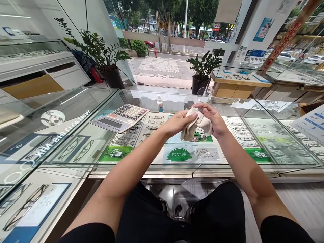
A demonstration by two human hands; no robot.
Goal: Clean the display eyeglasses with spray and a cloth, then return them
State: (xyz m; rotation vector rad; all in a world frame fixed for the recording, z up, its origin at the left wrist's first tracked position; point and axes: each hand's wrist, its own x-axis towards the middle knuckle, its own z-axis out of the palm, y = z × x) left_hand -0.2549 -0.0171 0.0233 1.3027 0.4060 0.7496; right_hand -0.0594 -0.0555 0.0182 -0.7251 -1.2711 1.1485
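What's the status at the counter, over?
Left hand pinching cloth. Right hand gripping glasses against it. Calculator, bottle on counter, apart from hands.

Left hand (177, 123) clenched, right hand (215, 118) pinching

A calculator (120, 117) is lying on the glass counter (152, 164), left of the left hand (177, 123). A bottle (160, 104) is standing behind that hand. The cloth (192, 130) is sitting between it and the right hand (214, 119), above frames (206, 154) lying inside the counter. A left plant (106, 57) and a right plant (204, 69) are standing beyond.
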